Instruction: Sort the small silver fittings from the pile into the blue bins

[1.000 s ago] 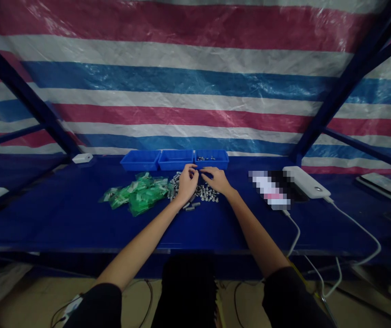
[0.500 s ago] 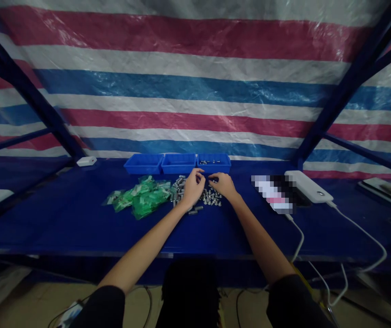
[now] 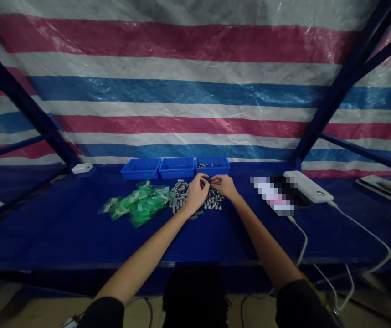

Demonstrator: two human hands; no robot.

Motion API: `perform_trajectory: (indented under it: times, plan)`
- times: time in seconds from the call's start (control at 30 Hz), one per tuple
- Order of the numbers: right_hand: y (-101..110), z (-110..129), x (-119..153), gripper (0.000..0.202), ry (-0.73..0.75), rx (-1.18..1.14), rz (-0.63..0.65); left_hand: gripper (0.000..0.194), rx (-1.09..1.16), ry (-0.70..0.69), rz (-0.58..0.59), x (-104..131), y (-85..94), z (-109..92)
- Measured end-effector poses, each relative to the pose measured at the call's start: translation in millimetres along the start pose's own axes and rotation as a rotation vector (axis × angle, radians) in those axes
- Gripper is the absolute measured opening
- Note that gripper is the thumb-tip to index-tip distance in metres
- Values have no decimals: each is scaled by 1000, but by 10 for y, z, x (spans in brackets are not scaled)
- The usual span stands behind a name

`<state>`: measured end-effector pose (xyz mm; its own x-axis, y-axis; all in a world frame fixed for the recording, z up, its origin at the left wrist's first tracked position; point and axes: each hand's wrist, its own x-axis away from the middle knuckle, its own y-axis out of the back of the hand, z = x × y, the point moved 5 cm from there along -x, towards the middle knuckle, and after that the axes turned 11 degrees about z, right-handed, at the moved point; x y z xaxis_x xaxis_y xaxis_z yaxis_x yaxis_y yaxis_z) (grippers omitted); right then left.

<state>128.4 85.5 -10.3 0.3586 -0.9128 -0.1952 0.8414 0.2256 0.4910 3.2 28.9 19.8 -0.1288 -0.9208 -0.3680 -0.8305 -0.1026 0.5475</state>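
My left hand (image 3: 198, 192) is over a pile of small metal cylinders (image 3: 179, 197), its thumb and fingers pinched together. My right hand (image 3: 224, 185) meets it fingertip to fingertip above a group of small metal fittings (image 3: 213, 202), also closed. Whatever sits between the fingertips is too small to make out. Left of the cylinders lies a heap of green plastic packets (image 3: 142, 202). Behind the hands stand three blue trays in a row: a left one (image 3: 141, 175), a middle one (image 3: 177, 173) and a right one (image 3: 226, 169) with a few small metal parts in it.
At right on the blue table (image 3: 216, 241) lie a blurred-out phone (image 3: 273, 196) and a white power bank (image 3: 310, 187), both with white cables. A white device (image 3: 383, 190) sits farther right. Two small white objects are at left. Blue frame posts rise on both sides.
My two hands have come together, fingertips now meeting where a gap showed before. The left hand has moved slightly right. The whole view has shifted a little.
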Motion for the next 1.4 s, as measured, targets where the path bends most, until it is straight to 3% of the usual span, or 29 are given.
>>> perform_trajectory:
  times: [0.3, 0.47, 0.7, 0.8, 0.93, 1.07, 1.27, 1.4]
  plan:
    - [49, -15, -18, 23, 38, 77, -40, 17, -12, -28, -33, -17, -1, 1]
    - [80, 4, 3, 22, 53, 67, -69, 18, -88, -110, -42, 19, -23, -81]
    - [25, 69, 27, 29, 102, 106, -38, 18, -145, -127, -21, 81, -55, -143]
    - [35, 62, 16, 28, 118, 162, 36, 18, 13, -109, -52, 55, -17, -117]
    - [74, 27, 20, 31, 96, 321, 112, 16, 313, 0, -217, -16, 142, 9]
    - [69, 20, 43, 33, 54, 409, 155, 13, 474, 111, -330, -61, 248, 133]
    - [36, 61, 35, 21, 109, 371, 171, 14, 386, 169, -267, -55, 146, 186]
    - [47, 15, 33, 16, 141, 333, 107, 12, 276, 115, -77, -70, -46, 170]
